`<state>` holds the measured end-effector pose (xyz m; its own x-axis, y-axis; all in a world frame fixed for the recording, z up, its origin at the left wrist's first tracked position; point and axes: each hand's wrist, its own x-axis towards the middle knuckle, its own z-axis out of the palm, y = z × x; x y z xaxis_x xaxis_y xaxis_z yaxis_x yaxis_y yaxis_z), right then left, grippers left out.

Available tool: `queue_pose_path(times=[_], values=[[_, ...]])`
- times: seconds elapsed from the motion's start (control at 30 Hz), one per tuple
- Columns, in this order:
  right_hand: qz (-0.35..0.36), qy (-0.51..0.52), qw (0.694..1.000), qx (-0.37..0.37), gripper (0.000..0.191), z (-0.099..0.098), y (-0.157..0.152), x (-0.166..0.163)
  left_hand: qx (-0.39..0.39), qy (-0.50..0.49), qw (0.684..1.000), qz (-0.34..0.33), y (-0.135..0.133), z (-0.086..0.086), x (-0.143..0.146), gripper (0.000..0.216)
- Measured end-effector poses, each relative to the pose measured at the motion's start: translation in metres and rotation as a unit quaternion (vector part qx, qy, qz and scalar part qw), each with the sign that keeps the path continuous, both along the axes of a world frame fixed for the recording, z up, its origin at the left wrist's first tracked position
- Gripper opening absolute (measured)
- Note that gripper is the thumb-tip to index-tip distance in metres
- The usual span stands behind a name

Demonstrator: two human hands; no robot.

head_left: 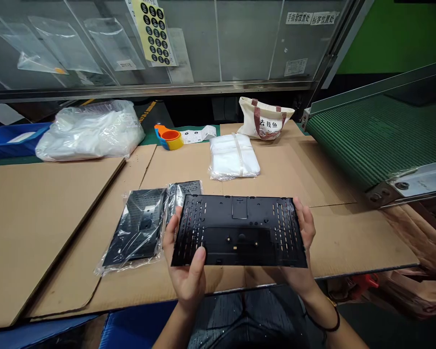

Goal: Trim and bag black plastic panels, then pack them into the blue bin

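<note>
Noted at far left: blue tray (10, 141), placed toward the rear. In front, large cardboard sheet (47, 213), laid flat, apparently as a protective layer. Next, plastic-wrapped bundle (90, 133), set along the back, likely out of the hands' way. Further right, bagged black panel (134, 228), flat in clear film, probably against scratches. Behind, orange, blue and yellow tape dispenser (170, 138).

Left hand (186, 276): clamped on left end of vented black panel (240, 237), thumb on near face, fingers around the edge. Second bagged panel (189, 187) partly hidden behind. Vented panel: raised over front of cardboard-covered bench (330, 237), between both hands, face tilted toward the wearer; gripped at its ends presumably for balance and an unobstructed face. Farther back, banded stack of white plastic sleeves (228, 157), strapped likely against sliding; then canvas tote (265, 121), standing upright.

Right hand (305, 230): clamped on right edge of vented panel, fingertips near upper corner; thumb position not determinable. At far right, green-belted conveyor (381, 140), alongside the bench, presumably within easy reach.
</note>
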<state>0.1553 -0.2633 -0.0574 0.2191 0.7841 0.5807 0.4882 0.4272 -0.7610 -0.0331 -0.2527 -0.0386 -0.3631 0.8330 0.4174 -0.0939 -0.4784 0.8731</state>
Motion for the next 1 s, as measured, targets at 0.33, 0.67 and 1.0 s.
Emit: queue_pose_path(times=[0.33, 0.67, 1.0], values=[[0.043, 0.029, 0.996, -0.066, 0.065, -0.005, 0.008, 0.013, 0.028, 0.072, 0.996, -0.048, -0.002, -0.002, -0.003, 0.072], [0.122, 0.168, 0.962, -0.177, 0.019, -0.011, 0.013, 0.036, 0.018, 0.294, 0.954, 0.054, 0.033, 0.022, -0.031, 0.039], [-0.128, 0.273, 0.944, -0.135, 0.052, -0.053, 0.094, 0.082, 0.0, 0.625, 0.781, -0.02, 0.181, 0.035, -0.007, 0.026]])
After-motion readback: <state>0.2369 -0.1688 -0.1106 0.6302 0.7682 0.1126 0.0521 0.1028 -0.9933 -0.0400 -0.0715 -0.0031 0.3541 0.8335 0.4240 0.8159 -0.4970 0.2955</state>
